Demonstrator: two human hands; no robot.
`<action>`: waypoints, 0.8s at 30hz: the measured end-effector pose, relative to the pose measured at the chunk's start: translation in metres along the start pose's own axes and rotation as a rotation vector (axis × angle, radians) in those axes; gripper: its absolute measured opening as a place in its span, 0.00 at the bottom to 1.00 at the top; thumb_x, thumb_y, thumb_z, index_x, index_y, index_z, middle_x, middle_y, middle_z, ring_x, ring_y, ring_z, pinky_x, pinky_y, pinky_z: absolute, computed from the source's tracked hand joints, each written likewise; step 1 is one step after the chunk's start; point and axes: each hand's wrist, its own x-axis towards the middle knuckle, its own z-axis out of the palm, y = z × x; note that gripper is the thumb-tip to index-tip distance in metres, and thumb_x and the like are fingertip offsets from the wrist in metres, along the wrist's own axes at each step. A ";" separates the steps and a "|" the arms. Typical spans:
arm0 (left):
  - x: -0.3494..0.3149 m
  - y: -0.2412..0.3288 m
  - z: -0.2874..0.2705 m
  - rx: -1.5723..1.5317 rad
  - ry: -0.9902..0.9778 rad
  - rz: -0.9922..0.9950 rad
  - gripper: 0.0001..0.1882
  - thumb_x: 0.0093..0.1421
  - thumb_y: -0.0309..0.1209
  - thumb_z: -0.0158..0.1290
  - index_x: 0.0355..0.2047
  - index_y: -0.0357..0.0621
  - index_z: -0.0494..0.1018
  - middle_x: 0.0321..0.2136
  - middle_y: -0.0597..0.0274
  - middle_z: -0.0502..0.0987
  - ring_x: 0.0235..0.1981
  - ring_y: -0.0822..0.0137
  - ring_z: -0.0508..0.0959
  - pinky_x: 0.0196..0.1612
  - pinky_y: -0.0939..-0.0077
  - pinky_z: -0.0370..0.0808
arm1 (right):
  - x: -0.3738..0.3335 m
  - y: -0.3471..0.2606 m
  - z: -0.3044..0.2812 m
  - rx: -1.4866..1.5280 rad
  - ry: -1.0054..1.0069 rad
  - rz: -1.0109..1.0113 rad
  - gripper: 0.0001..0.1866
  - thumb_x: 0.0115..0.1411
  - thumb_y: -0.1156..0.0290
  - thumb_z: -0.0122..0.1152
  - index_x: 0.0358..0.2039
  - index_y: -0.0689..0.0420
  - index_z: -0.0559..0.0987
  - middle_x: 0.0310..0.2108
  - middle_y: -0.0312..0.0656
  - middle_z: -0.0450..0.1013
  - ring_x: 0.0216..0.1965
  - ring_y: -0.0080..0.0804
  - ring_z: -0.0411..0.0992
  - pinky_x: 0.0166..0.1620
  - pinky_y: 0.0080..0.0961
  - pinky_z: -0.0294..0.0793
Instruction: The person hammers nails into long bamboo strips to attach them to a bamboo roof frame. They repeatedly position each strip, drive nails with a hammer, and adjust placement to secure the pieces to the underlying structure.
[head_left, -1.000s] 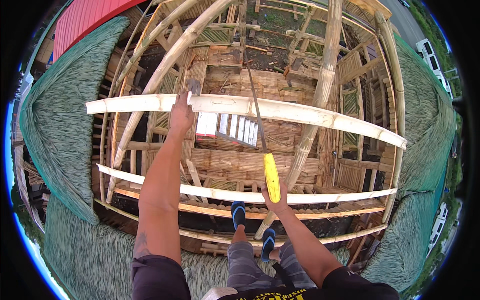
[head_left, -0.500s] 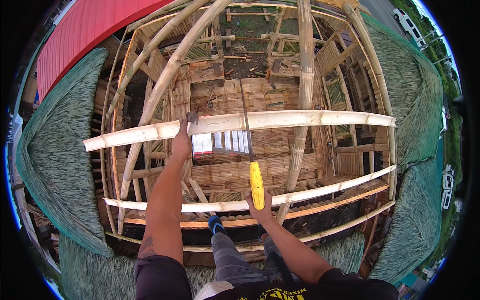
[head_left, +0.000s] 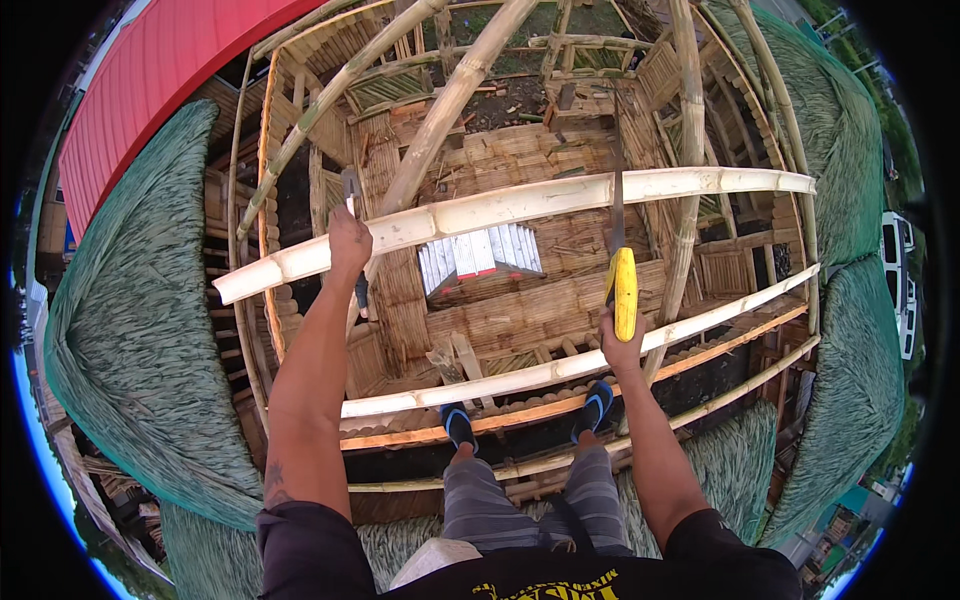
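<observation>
A long pale split bamboo pole [head_left: 490, 212] lies across the frame in front of me, its hollow side up. My left hand [head_left: 349, 242] is closed round it near its left end; a small grey tool [head_left: 349, 184], its kind unclear, sticks up past the fingers. My right hand [head_left: 622, 338] grips the yellow handle of a handsaw [head_left: 625, 295]. The saw's long narrow blade points away from me and crosses the pole right of its middle. Whether the teeth touch the bamboo, I cannot tell.
Round bamboo poles [head_left: 465, 90] slant over a slatted bamboo floor [head_left: 545, 330] far below. A metal ladder [head_left: 475, 252] shows under the pole. My feet [head_left: 458, 427] are on a nearer bamboo rail. Green-netted thatch [head_left: 140, 310] flanks the frame; a red roof [head_left: 165, 95] is far left.
The handsaw has moved right along the split bamboo pole, and my left hand is nearer the pole's left end. The whole view has shifted, and both feet now show.
</observation>
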 end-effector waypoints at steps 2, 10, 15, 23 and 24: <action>0.005 -0.037 -0.006 -0.010 -0.149 -0.133 0.14 0.58 0.32 0.57 0.37 0.35 0.68 0.30 0.41 0.76 0.36 0.38 0.77 0.42 0.46 0.71 | -0.005 -0.023 0.034 -0.073 0.065 -0.140 0.07 0.63 0.76 0.65 0.37 0.62 0.75 0.26 0.34 0.72 0.27 0.21 0.69 0.33 0.25 0.71; 0.016 -0.095 0.009 -0.079 -0.501 -0.201 0.33 0.56 0.62 0.62 0.38 0.42 0.73 0.31 0.52 0.81 0.37 0.50 0.80 0.48 0.59 0.70 | -0.129 -0.090 0.181 0.137 -0.046 -0.353 0.13 0.61 0.74 0.69 0.42 0.65 0.75 0.29 0.39 0.77 0.29 0.26 0.76 0.35 0.24 0.76; 0.028 -0.095 0.009 -0.190 -0.717 -0.493 0.38 0.50 0.67 0.65 0.37 0.41 0.76 0.28 0.57 0.80 0.35 0.55 0.81 0.51 0.60 0.68 | -0.160 -0.087 0.243 0.265 -0.014 -0.247 0.15 0.62 0.71 0.70 0.44 0.65 0.76 0.31 0.40 0.77 0.31 0.23 0.75 0.36 0.23 0.75; 0.025 -0.087 0.006 -0.010 -0.595 -0.286 0.51 0.46 0.75 0.59 0.51 0.39 0.75 0.42 0.47 0.84 0.50 0.50 0.82 0.59 0.48 0.62 | -0.221 -0.044 0.338 0.175 0.061 -0.193 0.11 0.54 0.77 0.68 0.35 0.61 0.75 0.26 0.41 0.76 0.27 0.31 0.78 0.32 0.27 0.75; 0.027 -0.085 0.005 0.023 -0.682 -0.333 0.52 0.47 0.75 0.58 0.55 0.39 0.74 0.46 0.45 0.83 0.53 0.49 0.81 0.61 0.45 0.59 | -0.231 -0.039 0.348 0.199 0.053 -0.140 0.11 0.53 0.78 0.68 0.35 0.61 0.74 0.26 0.41 0.76 0.27 0.31 0.79 0.33 0.26 0.75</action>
